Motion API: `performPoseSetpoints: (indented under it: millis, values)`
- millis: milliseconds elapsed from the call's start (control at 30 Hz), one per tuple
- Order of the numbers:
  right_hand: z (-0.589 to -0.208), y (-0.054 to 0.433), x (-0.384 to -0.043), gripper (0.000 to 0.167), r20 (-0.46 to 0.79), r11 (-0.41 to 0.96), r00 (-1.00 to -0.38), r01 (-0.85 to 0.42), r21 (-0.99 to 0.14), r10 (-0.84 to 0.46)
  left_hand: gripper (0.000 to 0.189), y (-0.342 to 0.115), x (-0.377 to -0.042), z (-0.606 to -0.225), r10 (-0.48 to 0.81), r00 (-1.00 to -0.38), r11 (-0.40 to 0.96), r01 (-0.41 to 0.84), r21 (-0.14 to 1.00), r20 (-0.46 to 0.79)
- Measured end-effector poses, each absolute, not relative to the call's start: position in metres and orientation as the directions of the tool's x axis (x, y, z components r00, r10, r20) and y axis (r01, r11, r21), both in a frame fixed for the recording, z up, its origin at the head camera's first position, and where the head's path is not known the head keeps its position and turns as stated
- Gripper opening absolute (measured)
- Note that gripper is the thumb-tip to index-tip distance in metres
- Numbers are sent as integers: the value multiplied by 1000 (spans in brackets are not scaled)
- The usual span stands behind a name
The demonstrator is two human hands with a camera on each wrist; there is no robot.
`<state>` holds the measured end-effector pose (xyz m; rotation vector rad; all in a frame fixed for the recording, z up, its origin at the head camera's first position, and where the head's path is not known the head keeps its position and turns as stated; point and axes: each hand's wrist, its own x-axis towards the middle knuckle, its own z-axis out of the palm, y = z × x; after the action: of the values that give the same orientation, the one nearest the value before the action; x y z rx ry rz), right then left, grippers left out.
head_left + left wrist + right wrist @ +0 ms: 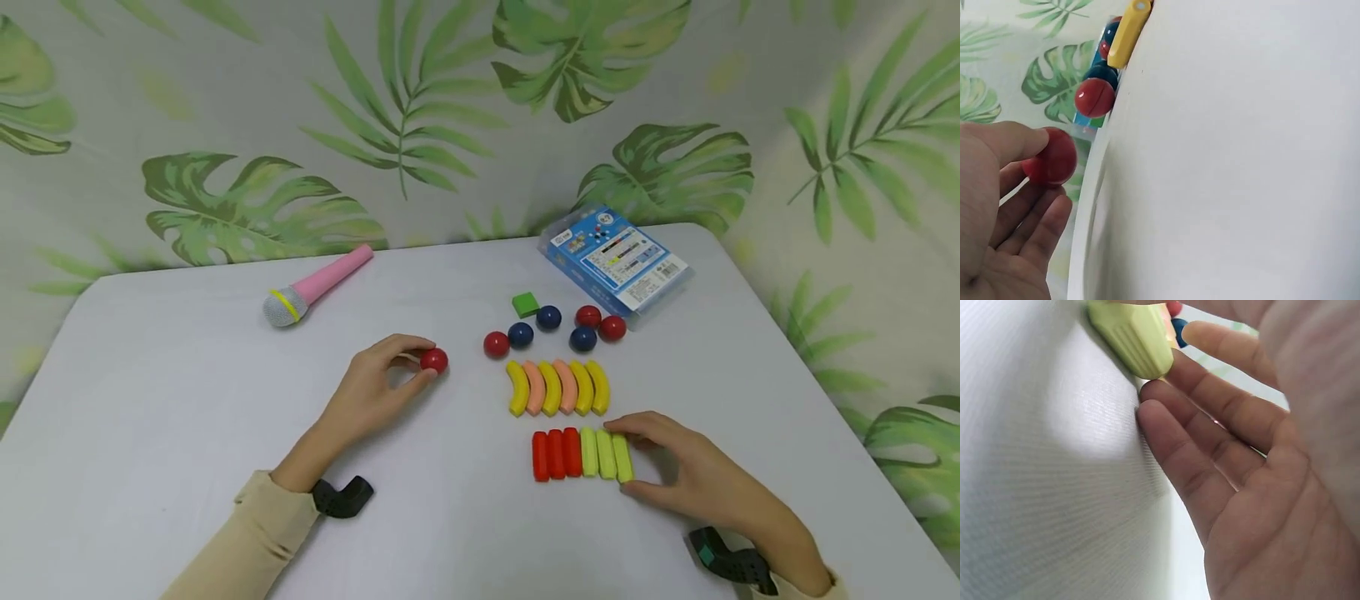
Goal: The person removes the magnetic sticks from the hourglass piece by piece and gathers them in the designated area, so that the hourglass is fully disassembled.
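Note:
My left hand [375, 387] pinches a red ball [433, 360] between thumb and fingertips, left of the other balls. The left wrist view shows the same red ball [1054, 156] in the fingers. My right hand [682, 467] has its thumb and a finger at the two ends of the rightmost light green stick [622, 458]. This stick lies beside more green sticks [589, 452] and red sticks [556, 454] in one row. Close up, the light green stick [1135, 337] meets the fingertips of the right hand [1235, 444]; the thumb is partly cut off.
Behind the sticks lies a row of curved yellow pieces [551, 389] and pink pieces [567, 387]. Farther back are red balls [496, 344], blue balls [521, 335], a green block [526, 305] and a blue box [618, 260]. A pink microphone [322, 283] lies at the back left.

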<state>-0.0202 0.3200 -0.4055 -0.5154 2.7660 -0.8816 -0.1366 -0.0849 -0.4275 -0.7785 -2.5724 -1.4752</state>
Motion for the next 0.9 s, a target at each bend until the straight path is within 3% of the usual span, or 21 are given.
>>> performPoseSetpoints:
  millis: [133, 467, 900]
  values:
    - [-410, 320, -20, 67, -61, 771, -927, -269, -577, -369, 33, -70, -158, -427, 356, -883, 405, 441, 801, 306]
    - [-417, 325, -21, 66, -40, 759, -929, -274, -590, -367, 37, -26, -204, -429, 329, -931, 411, 291, 864, 157]
    - [-421, 324, -14, 68, -86, 768, -940, -215, -604, -330, 32, 10, -217, -431, 388, -917, 477, 285, 831, 92]
